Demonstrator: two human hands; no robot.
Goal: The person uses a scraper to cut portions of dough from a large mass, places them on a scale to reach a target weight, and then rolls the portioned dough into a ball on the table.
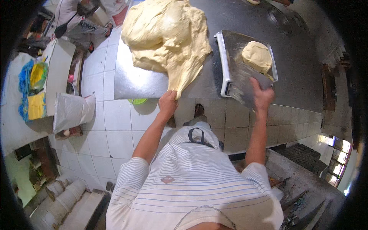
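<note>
A large mass of pale yellow dough is heaped on the metal tabletop. From it a tapering tongue of dough stretches to the table's front edge, where my left hand grips its end. My right hand holds a flat dough scraper, blurred by motion, over the near part of a benchtop scale. A separate rounded dough piece rests on the scale's metal pan, just beyond the scraper. The scraper hides part of the pan; whether it touches the piece I cannot tell.
A white sack stands left on the tiled floor, beside a counter with bagged yellow blocks. A green basket shows under the table edge. Another person sits at the upper left. Stacked white containers lie lower left.
</note>
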